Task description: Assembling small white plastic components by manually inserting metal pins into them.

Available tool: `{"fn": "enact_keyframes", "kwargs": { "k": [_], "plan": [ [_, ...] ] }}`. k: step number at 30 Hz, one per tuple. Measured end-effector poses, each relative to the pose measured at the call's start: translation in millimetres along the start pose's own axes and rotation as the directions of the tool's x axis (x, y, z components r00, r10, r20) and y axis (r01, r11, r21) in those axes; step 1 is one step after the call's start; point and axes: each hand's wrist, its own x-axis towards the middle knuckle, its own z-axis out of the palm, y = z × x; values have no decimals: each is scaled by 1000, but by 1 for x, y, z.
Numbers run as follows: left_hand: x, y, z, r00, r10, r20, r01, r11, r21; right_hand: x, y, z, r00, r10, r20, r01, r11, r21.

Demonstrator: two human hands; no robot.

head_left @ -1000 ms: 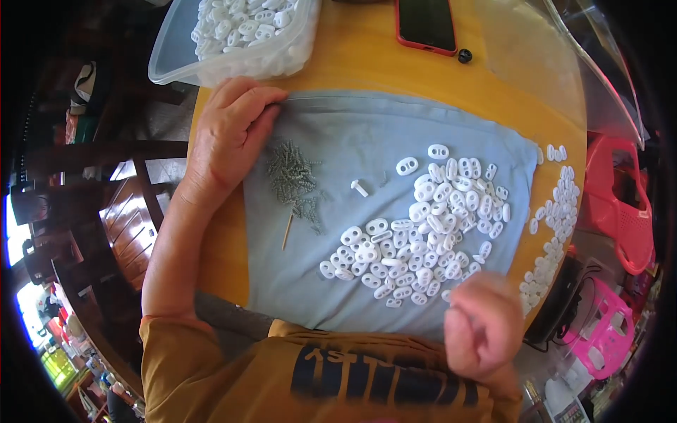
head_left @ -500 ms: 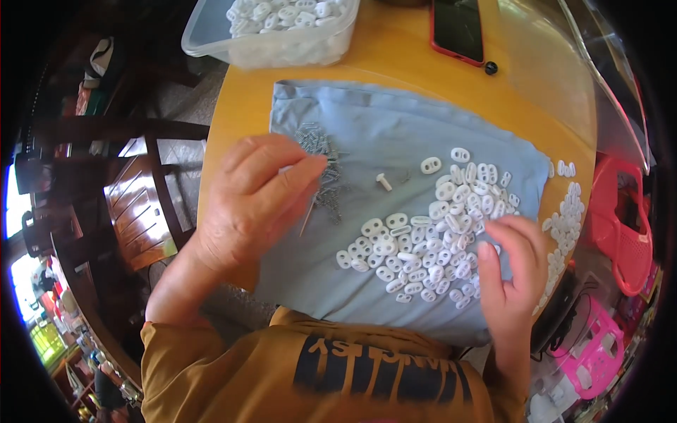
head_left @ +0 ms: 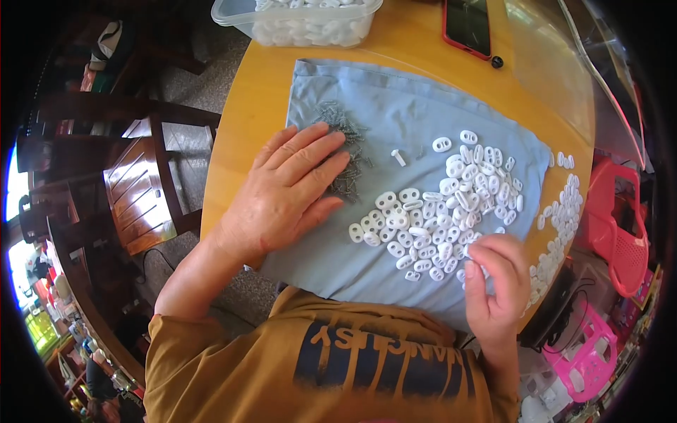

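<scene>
My left hand (head_left: 288, 182) lies palm down with its fingers stretched out. Its fingertips rest over a pile of small grey metal screws (head_left: 343, 118), hiding part of it. My right hand (head_left: 498, 285) is curled at the near right edge of a heap of white oval two-hole pieces (head_left: 423, 240). Its thumb and forefinger come close together on one white piece (head_left: 467, 251), partly covered by the fingertips. A single white peg-like piece (head_left: 399, 157) lies apart between the screws and the heap. Everything here rests on a blue cloth (head_left: 395, 92).
A clear plastic tub (head_left: 236, 21) of white pieces stands at the far left of the wooden table (head_left: 247, 92). A red-edged phone (head_left: 467, 28) and a small black round item (head_left: 497, 62) lie far right. More white pieces (head_left: 564, 211) line the right edge.
My left hand has opened from a pinch and come down over the screws. My right hand has moved nearer, and its thumb and forefinger have drawn together at the white pieces.
</scene>
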Motion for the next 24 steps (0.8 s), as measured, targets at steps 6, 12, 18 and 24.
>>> {"fn": "enact_keyframes", "kwargs": {
  "k": [6,12,18,24],
  "plan": [
    [1,2,0,995,-64,-77,75,987,139,-3,-9,11,998,-67,7,67,997,47],
    [21,10,7,981,76,-180,-51,989,138,-2,-16,25,993,-114,-20,116,983,140],
    [36,8,15,983,96,-159,-75,988,134,-4,-19,35,992,-126,-25,128,960,248],
    [45,14,10,977,182,-109,-154,962,226,-4,-17,38,993,-112,-26,114,952,282]
  ]
}}
